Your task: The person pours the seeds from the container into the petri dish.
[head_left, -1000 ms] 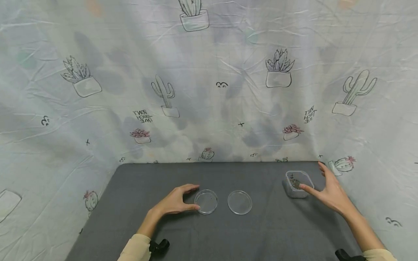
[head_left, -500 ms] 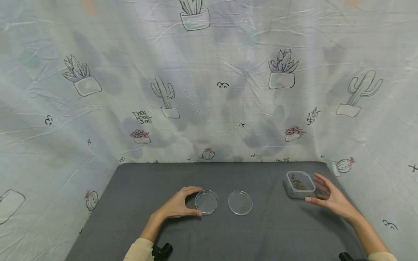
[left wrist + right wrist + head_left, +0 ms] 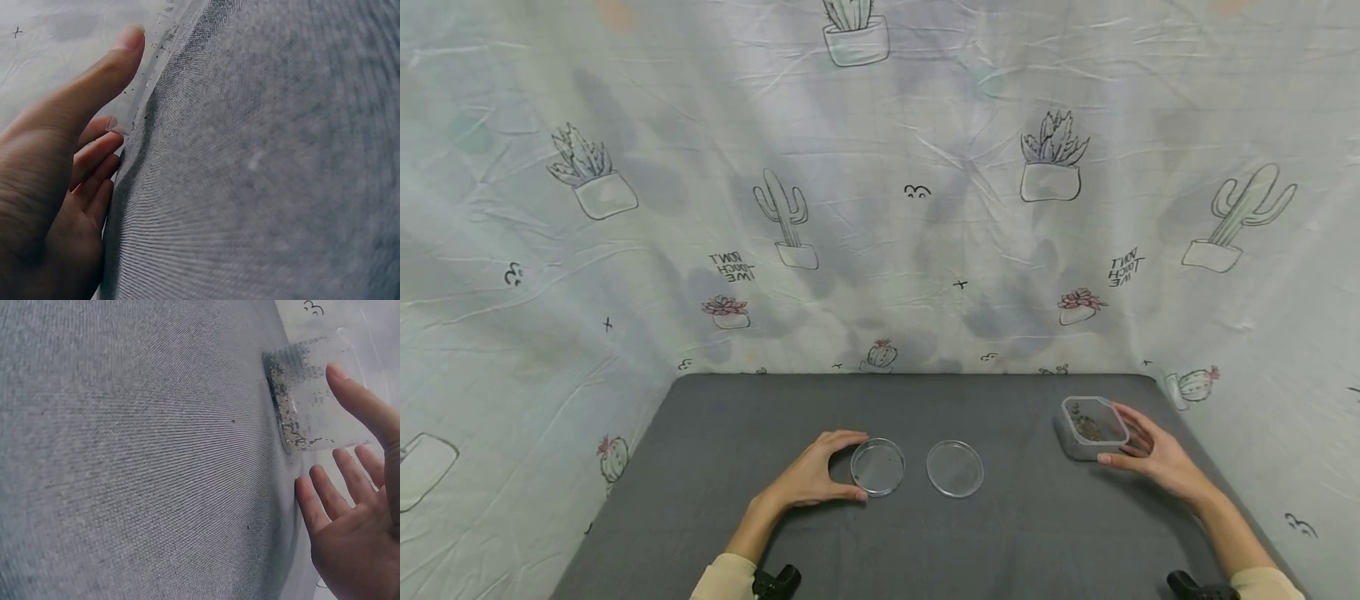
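Two clear round petri dishes lie on the grey cloth. My left hand holds the left petri dish by its rim, with the thumb on the near side and fingers on the far side. A few dark specks show in it. The right petri dish lies apart from both hands. A clear square plastic tub with grainy brown and dark bits at its bottom stands farther right. Beside it is my right hand, fingers spread, thumb in front of the near corner; in the right wrist view the fingers look straight.
Grey cloth covers the table. A pale curtain printed with potted cacti hangs behind the table and at both sides. Small dark specks lie on the cloth in the right wrist view.
My left hand has moved slightly right, closing in around the left petri dish. The right hand has come down from over the tub's rim to its right side. Dishes and tub stay in place.
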Available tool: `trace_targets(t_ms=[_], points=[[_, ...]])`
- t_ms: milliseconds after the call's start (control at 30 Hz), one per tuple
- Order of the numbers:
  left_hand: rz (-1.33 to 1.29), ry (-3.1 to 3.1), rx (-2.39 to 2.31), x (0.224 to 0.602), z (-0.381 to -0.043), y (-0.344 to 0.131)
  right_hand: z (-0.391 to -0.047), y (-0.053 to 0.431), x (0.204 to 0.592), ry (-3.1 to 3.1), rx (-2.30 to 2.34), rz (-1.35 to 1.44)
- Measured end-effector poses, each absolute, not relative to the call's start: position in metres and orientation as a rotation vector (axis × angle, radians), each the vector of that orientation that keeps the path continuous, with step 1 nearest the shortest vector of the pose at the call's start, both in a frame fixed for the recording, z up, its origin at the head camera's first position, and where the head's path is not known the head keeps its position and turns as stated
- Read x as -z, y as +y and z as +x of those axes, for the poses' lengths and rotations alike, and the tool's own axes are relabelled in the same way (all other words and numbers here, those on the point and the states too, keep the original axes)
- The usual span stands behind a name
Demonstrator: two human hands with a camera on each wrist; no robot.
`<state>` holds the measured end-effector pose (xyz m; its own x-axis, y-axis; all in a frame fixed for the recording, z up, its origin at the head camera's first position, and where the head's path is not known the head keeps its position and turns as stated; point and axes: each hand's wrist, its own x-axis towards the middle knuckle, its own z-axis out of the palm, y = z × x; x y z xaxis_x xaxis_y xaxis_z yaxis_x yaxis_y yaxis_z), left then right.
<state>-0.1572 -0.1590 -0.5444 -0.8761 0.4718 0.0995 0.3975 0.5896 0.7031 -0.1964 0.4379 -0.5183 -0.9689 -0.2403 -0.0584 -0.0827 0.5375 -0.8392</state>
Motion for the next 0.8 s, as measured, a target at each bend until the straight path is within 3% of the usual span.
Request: trace_targets(t_ms=[800], points=[[0.800, 2.751, -1.178, 0.555, -0.153, -0.161, -0.189, 0.428, 0.526, 2.589, 1.547, -0.293]])
